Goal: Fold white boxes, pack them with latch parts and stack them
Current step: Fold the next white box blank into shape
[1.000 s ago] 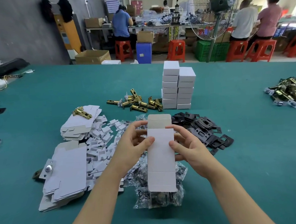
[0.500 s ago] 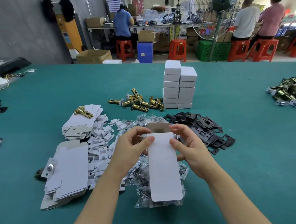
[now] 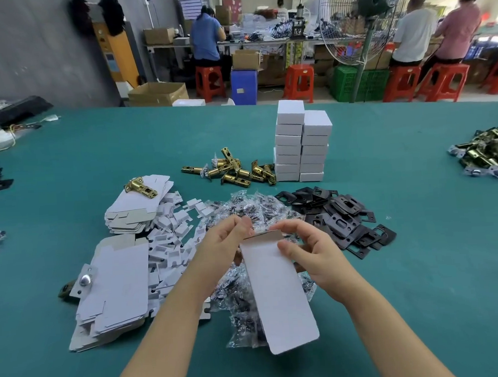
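Note:
I hold a long white box blank above the table, its far flap bent back. My left hand grips its left upper edge and my right hand pinches its right upper edge. Under it lies a heap of clear screw bags. Brass latches lie beyond, next to two stacks of closed white boxes. Black strike plates are spread to the right. Flat box blanks are piled at the left, with a farther pile carrying one brass latch.
Small white card inserts are scattered between the blank piles and the bags. More brass latches sit at the far right edge of the green table. People work at benches behind, beside a standing fan.
The box's far flap has folded back from upright, and the box has tilted so its near end swings to the right. Both hands stayed on its upper edges.

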`<state>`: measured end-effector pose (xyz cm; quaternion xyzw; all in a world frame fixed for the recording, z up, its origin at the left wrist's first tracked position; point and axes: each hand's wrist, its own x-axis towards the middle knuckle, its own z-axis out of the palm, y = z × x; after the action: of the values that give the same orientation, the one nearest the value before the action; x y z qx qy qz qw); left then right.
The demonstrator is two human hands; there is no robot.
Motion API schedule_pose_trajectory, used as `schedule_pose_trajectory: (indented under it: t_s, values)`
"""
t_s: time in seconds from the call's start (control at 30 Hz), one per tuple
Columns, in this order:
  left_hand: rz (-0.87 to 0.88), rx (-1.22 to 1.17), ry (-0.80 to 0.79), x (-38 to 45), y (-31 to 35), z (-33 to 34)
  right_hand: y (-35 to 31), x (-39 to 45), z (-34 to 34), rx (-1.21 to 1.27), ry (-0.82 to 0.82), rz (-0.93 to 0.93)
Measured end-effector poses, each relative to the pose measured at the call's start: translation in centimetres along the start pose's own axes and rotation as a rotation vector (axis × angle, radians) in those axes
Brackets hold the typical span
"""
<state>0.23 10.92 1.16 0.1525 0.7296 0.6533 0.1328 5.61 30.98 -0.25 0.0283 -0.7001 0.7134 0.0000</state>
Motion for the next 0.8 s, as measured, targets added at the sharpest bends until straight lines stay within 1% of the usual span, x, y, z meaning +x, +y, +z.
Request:
schedule_pose_trajectory:
  t_s: [0.1,0.17,0.2,0.27,0.33,0.4,0.47,0.53,0.67,0.8]
  values:
    - [-0.09,0.102,-0.12,-0.1,0.1,0.1,-0.4,0.0,0.4,-0.043,-0.042,-0.037]
    - [-0.092,0.101,-0.184,-0.2,0.4,0.2,-0.5,-0.1,0.5,-0.101,-0.039,-0.078]
    - [-0.087,0.09,-0.185,-0.3,0.6,0.2,-0.4,-0.1,0.5,-0.111,-0.031,-0.081]
    - [-0.056,0.08,-0.12,-0.3,0.8,0.4,-0.3,-0.1,0.4,-0.096,-0.007,-0.051]
    - [-0.016,0.03,-0.012,-0.2,0.8,0.6,-0.2,-0.1,0.3,-0.114,0.006,-0.006]
    - [0.0,-0.076,0.041,-0.2,0.6,0.6,-0.1,-0.2,0.2,-0.082,-0.041,0.036]
    - [-0.013,-0.125,0.026,-0.4,0.8,0.5,-0.1,-0.4,0.0,-0.038,-0.082,0.052]
    - [-0.046,-0.106,0.001,-0.5,0.9,0.4,-0.3,-0.7,-0.1,-0.012,-0.102,0.057]
    - [-0.1,-0.115,-0.003,-0.1,0.9,0.4,-0.5,-1.0,-0.3,0.017,-0.096,0.067]
    - [-0.104,-0.122,-0.012,0.1,1.0,0.5,-0.8,-1.1,-0.3,0.05,-0.112,0.076]
